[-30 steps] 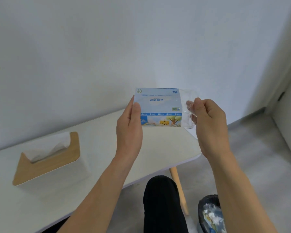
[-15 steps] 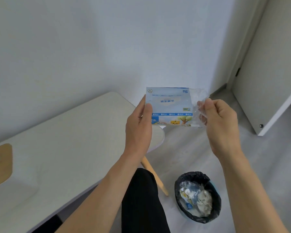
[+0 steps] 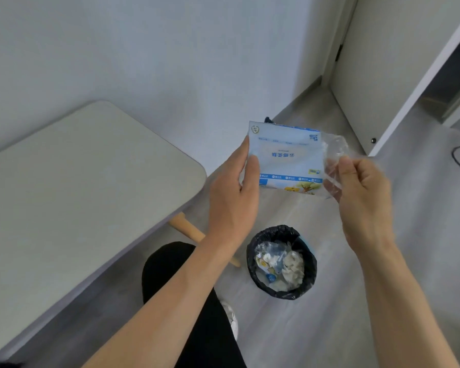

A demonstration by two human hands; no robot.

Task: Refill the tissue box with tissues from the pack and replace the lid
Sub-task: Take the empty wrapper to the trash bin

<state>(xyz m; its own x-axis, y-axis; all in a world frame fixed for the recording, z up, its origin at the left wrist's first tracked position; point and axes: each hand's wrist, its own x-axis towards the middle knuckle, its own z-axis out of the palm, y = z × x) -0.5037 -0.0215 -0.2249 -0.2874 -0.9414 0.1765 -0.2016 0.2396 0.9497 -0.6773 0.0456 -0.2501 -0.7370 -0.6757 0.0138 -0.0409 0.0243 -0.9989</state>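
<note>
With the wrapper [image 3: 287,158] pinched flat between the left hand [image 3: 234,197] and right hand [image 3: 361,192], directly above the bin [image 3: 282,264], the person should scrunch it before dropping it below both grips.

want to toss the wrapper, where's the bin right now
In the head view, the bin stands on the floor, lower centre, right of the table leg, below the wrapper.
</note>
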